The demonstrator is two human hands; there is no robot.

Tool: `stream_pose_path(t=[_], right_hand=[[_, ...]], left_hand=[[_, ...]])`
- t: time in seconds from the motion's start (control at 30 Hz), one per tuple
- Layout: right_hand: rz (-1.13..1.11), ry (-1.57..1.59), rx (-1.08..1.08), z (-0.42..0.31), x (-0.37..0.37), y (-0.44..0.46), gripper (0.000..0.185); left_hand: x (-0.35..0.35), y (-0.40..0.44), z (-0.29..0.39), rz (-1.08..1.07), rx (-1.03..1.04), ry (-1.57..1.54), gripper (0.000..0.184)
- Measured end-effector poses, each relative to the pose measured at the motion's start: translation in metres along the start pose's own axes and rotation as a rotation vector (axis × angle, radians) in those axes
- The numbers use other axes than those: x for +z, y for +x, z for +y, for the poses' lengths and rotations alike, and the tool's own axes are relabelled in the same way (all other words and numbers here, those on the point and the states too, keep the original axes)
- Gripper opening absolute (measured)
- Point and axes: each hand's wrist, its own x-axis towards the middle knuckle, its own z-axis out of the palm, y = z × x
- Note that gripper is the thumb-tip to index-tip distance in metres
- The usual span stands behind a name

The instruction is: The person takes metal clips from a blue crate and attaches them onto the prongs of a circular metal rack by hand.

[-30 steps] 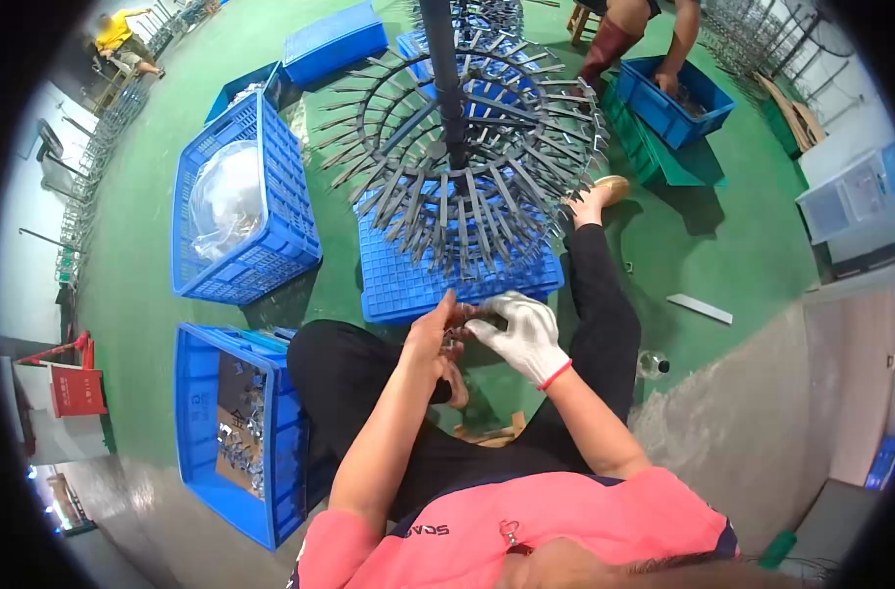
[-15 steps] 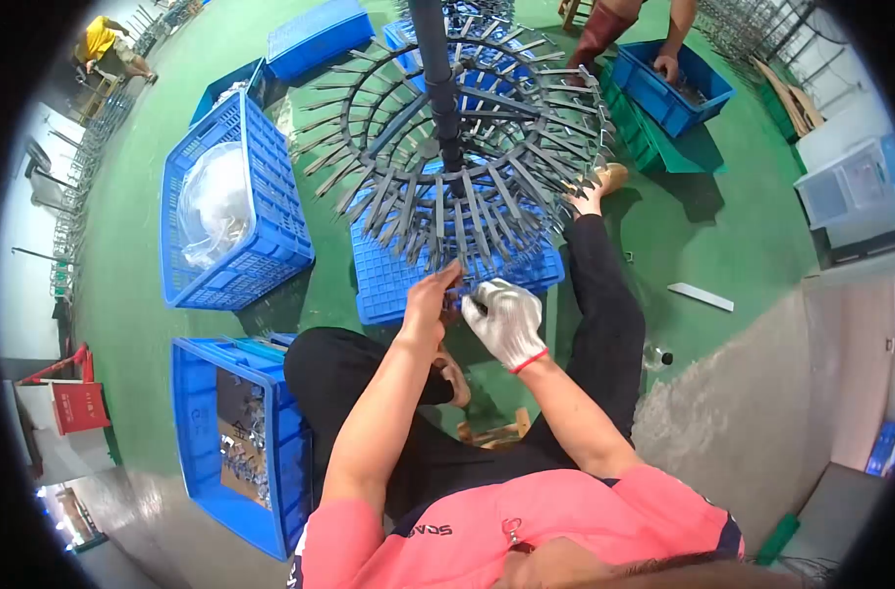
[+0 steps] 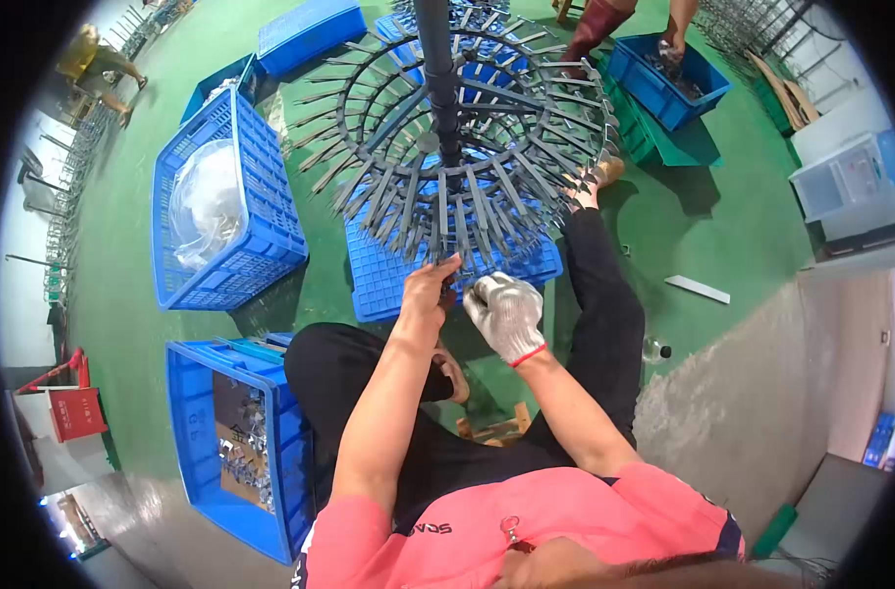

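Observation:
A dark round rack (image 3: 447, 177) with rings of flat metal prongs stands before me on a central pole (image 3: 437, 59). My left hand (image 3: 430, 287) is bare and sits at the rack's near lower edge, its fingers closed among the prong tips; what they pinch is hidden. Just to the right, my right hand (image 3: 506, 312), in a white knit glove with a red cuff, is curled closed near the same prongs. Anything inside its fingers is too small to make out. A blue crate (image 3: 374, 285) lies under the rack.
A blue basket (image 3: 271, 211) holding a clear plastic bag (image 3: 210, 201) stands left. Nearer is a blue bin (image 3: 197, 471) with small metal parts on cardboard. At upper right a co-worker's hand (image 3: 671, 47) reaches into a blue bin (image 3: 678, 103). A white strip (image 3: 698, 290) lies on the floor.
My gloved hand has shifted slightly, its fingers curling closer together. My left hand has moved slightly left. At upper left another person has bent and moved; the co-worker's hand has lifted a little.

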Motion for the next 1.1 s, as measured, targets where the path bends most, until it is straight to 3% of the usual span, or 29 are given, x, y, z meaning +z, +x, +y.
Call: stream_pose_path(t=[0.53, 1.1], right_hand=[[-0.101, -0.125, 0.007, -0.005, 0.000, -0.001, 0.011], [-0.130, -0.247, -0.019, -0.004, 0.007, -0.001, 0.016]], left_hand=[[0.003, 0.001, 0.002, -0.009, 0.014, -0.019, 0.009], [0.003, 0.008, -0.002, -0.098, 0.058, -0.100, 0.013]])
